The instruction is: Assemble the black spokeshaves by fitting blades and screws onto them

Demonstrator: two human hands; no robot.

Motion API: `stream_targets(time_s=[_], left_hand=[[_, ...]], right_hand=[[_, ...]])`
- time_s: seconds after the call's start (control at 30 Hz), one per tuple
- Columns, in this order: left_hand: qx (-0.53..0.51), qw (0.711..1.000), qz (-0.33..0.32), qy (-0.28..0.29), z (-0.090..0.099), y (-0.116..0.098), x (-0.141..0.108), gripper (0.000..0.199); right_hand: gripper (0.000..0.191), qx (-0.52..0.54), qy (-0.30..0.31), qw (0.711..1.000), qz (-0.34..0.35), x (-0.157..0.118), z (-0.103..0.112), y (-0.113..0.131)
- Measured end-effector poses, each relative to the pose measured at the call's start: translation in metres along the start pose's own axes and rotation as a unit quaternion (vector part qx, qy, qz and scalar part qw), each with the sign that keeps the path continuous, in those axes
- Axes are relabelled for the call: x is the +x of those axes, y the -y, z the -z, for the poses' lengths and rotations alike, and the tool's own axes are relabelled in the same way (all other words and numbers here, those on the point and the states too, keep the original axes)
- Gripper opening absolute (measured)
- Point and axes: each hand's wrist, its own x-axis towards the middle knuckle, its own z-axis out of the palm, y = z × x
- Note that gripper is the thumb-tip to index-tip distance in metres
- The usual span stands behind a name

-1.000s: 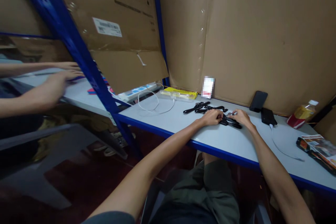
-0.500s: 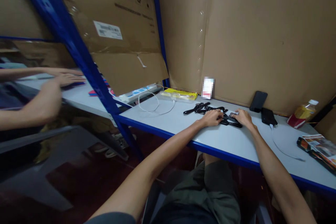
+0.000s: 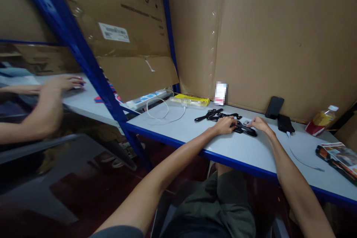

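Observation:
Several black clamp-like tools lie on the light grey table (image 3: 178,134). My left hand (image 3: 225,125) is closed on the end of one black tool (image 3: 247,130), whose handles point right and lie close together. Right of it, my right hand (image 3: 259,123) is closed, its fingertips beside a small pale piece (image 3: 245,123) at the tool's upper side; whether they hold anything is too small to tell. Behind my left hand lie other black tools (image 3: 209,114), overlapping each other.
A phone (image 3: 221,93) leans on the cardboard wall. To the right are a black phone (image 3: 275,107), a black power bank (image 3: 285,124) with a cable, a bottle (image 3: 320,121) and a leaflet (image 3: 341,156). Beyond the blue post, another person's hand (image 3: 65,81) works at the left table.
The black tool's handles have come closer together. My right hand has shifted slightly right, off the tool's handle. At the left, the other person's hands have moved.

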Motion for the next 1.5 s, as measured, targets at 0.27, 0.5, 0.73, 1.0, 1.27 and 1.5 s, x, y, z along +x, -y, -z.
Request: stream_targets(time_s=[0.27,0.5,0.73,1.0,1.27,1.5], left_hand=[[-0.005,1.000,-0.010,-0.004,-0.001,0.001,0.001,0.020],[-0.009,1.000,-0.001,0.004,0.002,-0.001,0.001,0.024],[-0.003,1.000,0.001,0.004,0.002,-0.001,0.001,0.023],[-0.024,0.999,0.027,-0.005,-0.002,0.002,0.003,0.020],[-0.080,0.987,0.135,-0.028,-0.004,0.013,0.009,0.025],[0.026,0.980,0.199,0.005,0.003,0.009,0.007,0.047]], right_hand=[[0.047,0.024,-0.061,0.998,-0.016,-0.003,-0.004,0.009],[0.023,0.107,-0.044,0.993,-0.014,0.002,-0.005,0.002],[0.036,0.058,-0.094,0.994,-0.014,0.000,-0.004,-0.001],[0.034,-0.019,-0.142,0.988,-0.060,-0.012,0.005,0.006],[0.026,0.233,-0.035,0.971,0.046,-0.013,0.013,0.014],[0.028,0.251,0.062,0.959,0.117,-0.025,0.003,0.035]])
